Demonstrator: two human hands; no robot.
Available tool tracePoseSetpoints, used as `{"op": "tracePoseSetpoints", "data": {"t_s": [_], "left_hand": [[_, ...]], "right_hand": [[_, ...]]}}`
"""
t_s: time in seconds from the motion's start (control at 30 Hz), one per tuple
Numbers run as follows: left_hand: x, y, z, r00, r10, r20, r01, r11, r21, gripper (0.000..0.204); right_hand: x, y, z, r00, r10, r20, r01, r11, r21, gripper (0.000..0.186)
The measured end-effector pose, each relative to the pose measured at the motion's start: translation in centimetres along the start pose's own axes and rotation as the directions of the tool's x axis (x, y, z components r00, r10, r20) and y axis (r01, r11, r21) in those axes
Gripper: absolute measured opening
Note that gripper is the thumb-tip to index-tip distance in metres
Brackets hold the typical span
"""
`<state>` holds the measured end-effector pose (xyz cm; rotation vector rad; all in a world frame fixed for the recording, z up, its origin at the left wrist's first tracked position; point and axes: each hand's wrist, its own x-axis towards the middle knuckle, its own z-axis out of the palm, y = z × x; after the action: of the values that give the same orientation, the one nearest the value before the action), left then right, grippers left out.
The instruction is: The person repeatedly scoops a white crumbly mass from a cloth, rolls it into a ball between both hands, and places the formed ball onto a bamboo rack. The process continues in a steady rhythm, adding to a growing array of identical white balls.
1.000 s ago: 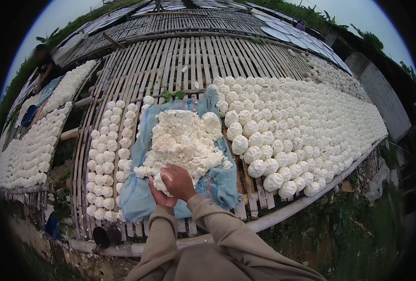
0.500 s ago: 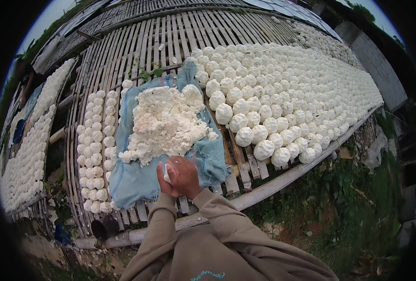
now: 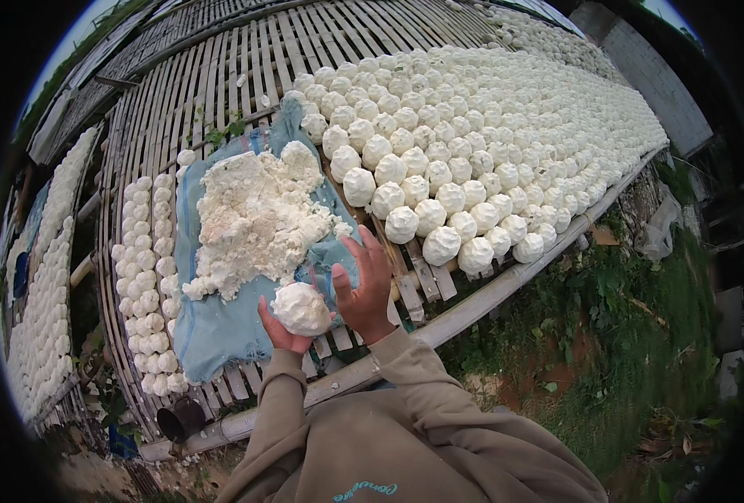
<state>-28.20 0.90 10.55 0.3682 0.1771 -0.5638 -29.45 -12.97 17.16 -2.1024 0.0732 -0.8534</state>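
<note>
A rounded white ball of pressed, moist crumbly dough rests in my left hand, whose fingers cup it from below and from the side. Just right of the ball, my right hand is raised with fingers spread and nothing in it. Beyond both hands lies a big heap of loose white crumbly mash, spread over a blue woven cloth. The underside of the ball is hidden in my palm.
Many similar white balls stand in rows on the right of the bamboo slat rack. Smaller balls line its left side. A dark metal can sits by the bamboo front rail. Plants grow below at right.
My hands were pressed together around the ball. Now my right hand has come off it and opened to the right, and the ball shows in my left hand. The view has shifted slightly.
</note>
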Motion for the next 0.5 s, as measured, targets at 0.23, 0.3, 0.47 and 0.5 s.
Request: {"op": "tracePoseSetpoints", "data": {"t_s": [0.23,0.3,0.47,0.5], "left_hand": [[1.8,-3.5,3.1,0.978,0.085,-0.189,-0.094,0.995,-0.040,0.057],[1.9,-4.7,3.7,0.981,0.031,-0.191,-0.043,0.997,-0.056,0.058],[3.4,-7.6,3.8,0.963,-0.002,-0.270,0.010,0.999,0.030,0.076],[3.4,-8.0,3.5,0.981,-0.034,-0.192,0.028,0.999,-0.035,0.077]], "right_hand": [[0.1,2.7,-2.4,0.978,-0.042,0.203,0.069,0.990,-0.125,0.052],[0.5,3.2,-3.3,0.999,0.026,0.029,-0.025,1.000,-0.018,0.052],[2.6,5.6,-6.6,0.892,0.089,0.443,-0.090,0.996,-0.018,0.049],[2.8,6.4,-7.2,0.967,0.085,0.239,-0.075,0.996,-0.051,0.049]]}}
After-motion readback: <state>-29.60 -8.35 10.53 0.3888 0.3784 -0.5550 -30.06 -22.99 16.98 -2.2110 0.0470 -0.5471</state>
